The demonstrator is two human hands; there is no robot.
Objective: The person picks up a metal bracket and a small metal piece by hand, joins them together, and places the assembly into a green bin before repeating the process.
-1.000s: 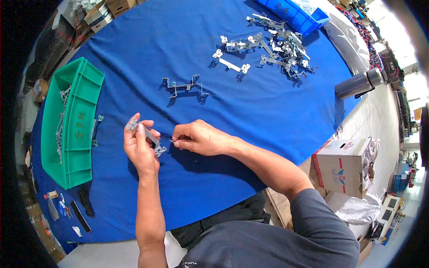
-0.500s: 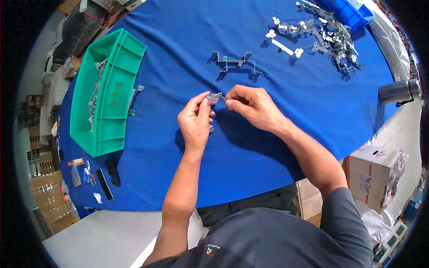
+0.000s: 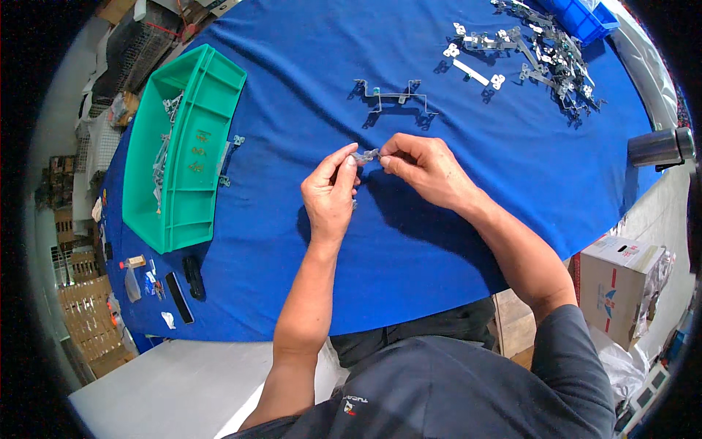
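My left hand (image 3: pixel 330 196) pinches a small silvery metal bracket (image 3: pixel 363 156) between thumb and fingers, above the blue cloth. Part of the bracket is covered by those fingers, and a bit of metal shows below them. My right hand (image 3: pixel 433 174) is closed in a pinch at the bracket's right end. Whatever sits between its fingertips is too small to make out. Beyond both hands, a longer bent metal bracket (image 3: pixel 401 96) lies on the cloth.
On the left stands a green plastic bin (image 3: pixel 191 233) with metal parts inside; another bracket (image 3: pixel 225 162) lies beside it. Loose brackets (image 3: pixel 563 66) are heaped at the far right by a blue bin (image 3: pixel 578 20). A steel bottle (image 3: pixel 653 148) stands at the right edge, a flat black object (image 3: pixel 179 298) lower left.
The right fingertips have closed in on the bracket, from slightly apart to meeting its end. The whole view has shifted a little, so everything sits further right.
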